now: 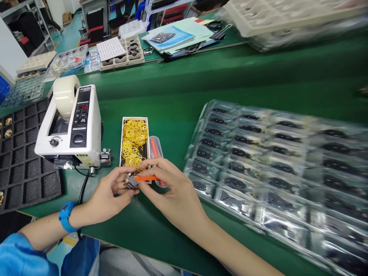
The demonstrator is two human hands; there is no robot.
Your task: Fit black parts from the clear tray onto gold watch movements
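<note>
1. While the left hand point(112, 191) pinches a small round part point(131, 181) between thumb and fingers, a little below and left of the frame's centre, the right hand point(176, 188) has its fingers clamped on an orange stick point(148, 178), tip at the part's face.
2. A thin wire point(137, 200) hangs beneath the part.
3. Just above the hands, a white box point(122, 136) holds yellow loops point(133, 132).
4. A tape dispenser point(96, 122) stands at left; a clear tray point(224, 147) of dark pieces fills the right.
</note>
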